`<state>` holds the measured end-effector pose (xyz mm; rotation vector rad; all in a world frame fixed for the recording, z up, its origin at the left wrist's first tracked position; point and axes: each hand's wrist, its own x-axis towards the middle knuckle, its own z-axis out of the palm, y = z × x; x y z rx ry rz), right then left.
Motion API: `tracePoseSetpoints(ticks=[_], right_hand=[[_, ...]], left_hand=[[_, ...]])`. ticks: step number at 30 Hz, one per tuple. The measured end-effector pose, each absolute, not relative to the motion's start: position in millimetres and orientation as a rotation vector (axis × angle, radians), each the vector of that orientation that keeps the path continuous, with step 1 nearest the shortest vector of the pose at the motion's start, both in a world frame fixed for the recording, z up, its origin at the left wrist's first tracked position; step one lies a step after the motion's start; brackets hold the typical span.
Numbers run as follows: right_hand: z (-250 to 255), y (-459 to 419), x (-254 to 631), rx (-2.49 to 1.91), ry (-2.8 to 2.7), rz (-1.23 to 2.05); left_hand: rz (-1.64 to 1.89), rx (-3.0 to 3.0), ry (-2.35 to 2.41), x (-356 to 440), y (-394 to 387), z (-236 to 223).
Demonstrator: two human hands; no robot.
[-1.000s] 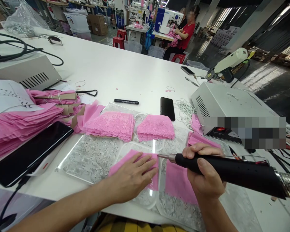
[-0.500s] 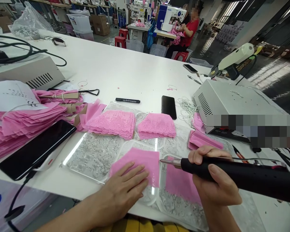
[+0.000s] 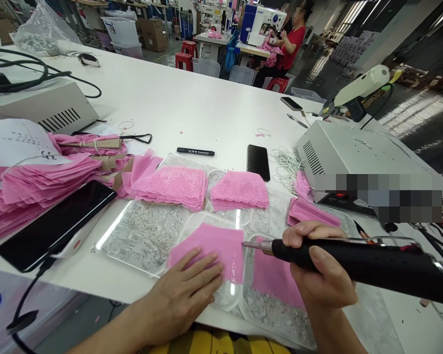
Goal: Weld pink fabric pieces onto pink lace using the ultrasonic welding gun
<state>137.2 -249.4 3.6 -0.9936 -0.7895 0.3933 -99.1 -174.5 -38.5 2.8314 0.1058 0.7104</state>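
Observation:
My left hand (image 3: 190, 287) lies flat with fingers stretched over a pink fabric piece (image 3: 221, 248), near its lower left part. Clear, glossy plastic with rounded outlines lies about this piece; whether it covers the fabric I cannot tell. My right hand (image 3: 323, 270) grips a thick black handheld tool (image 3: 369, 260) with a pointed metal tip. That tip is at the fabric's upper right edge, touching or very close to it. A second pink fabric piece (image 3: 275, 275) lies to the right, partly hidden by my right hand and the tool.
Behind the work are a lace stack (image 3: 173, 187) and a smaller lace stack (image 3: 239, 191). Bundled pink fabric (image 3: 51, 182) and a large black phone (image 3: 55, 226) lie left. A grey box (image 3: 362, 147) stands right. Farther back are a marker (image 3: 195, 151) and another phone (image 3: 258, 162).
My right hand and the tool have shifted slightly left, bringing the tip to the fabric's right edge. My left hand has slid a little left; the fabric looks about the same.

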Motion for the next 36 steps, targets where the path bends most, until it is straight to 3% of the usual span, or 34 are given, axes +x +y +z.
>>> tracePoseSetpoints(ticks=[26,36], right_hand=[[7.6,-267.7,128.2,-1.004,-0.805,0.491],[10.7,-255.3,129.3,-1.017,-0.789,0.377]], left_hand=[[0.734,2.802,0.127,-100.0,-176.8,-39.3],[0.819,2.818,0.233,-113.4,-173.5,-36.7]])
